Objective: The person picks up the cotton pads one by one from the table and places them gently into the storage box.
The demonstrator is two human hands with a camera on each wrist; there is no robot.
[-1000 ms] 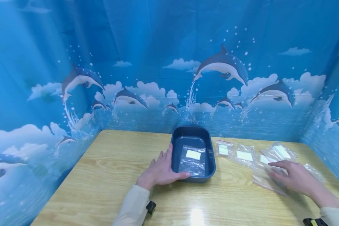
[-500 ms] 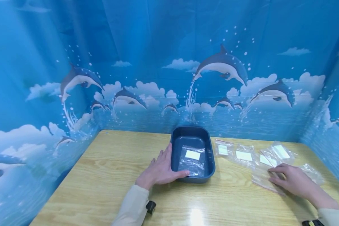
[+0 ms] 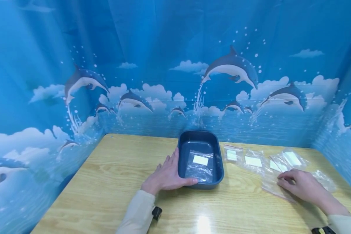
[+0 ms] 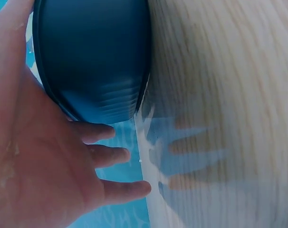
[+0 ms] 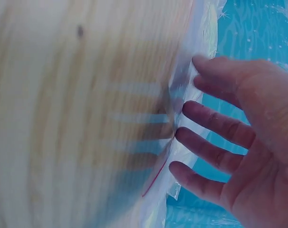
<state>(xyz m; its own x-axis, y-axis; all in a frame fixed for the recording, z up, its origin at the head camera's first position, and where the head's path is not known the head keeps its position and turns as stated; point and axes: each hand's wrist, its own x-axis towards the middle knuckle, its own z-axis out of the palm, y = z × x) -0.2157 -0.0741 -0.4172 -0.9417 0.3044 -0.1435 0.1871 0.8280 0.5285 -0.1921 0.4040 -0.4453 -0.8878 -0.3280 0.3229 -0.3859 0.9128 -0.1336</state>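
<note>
My left hand (image 3: pixel 167 175) rests at the near left corner of a dark blue rectangular bin (image 3: pixel 193 137), thumb over the near rim and straight fingers along the side. Inside the bin lies a clear zip bag (image 3: pixel 199 174) with a white label. Over on the right, my right hand (image 3: pixel 305 185) pinches a clear zip bag (image 3: pixel 275 186) between thumb and index finger, its red seal line toward me. In the right wrist view the other fingers (image 5: pixel 201 183) reach out loosely at the plastic. Part of this bag is hidden under the hand.
Several more clear bags with white labels lie right of the bin, among them a small bag (image 3: pixel 231 155) and a wider bag (image 3: pixel 253 161). Some overlap near the right hand. A blue dolphin curtain (image 3: pixel 163 65) borders the wooden table (image 3: pixel 120 162) at the back and sides.
My right hand's thumb and index finger have come together on the zip bag, and the hand has shifted slightly. The left hand and the bin have stayed in place.
</note>
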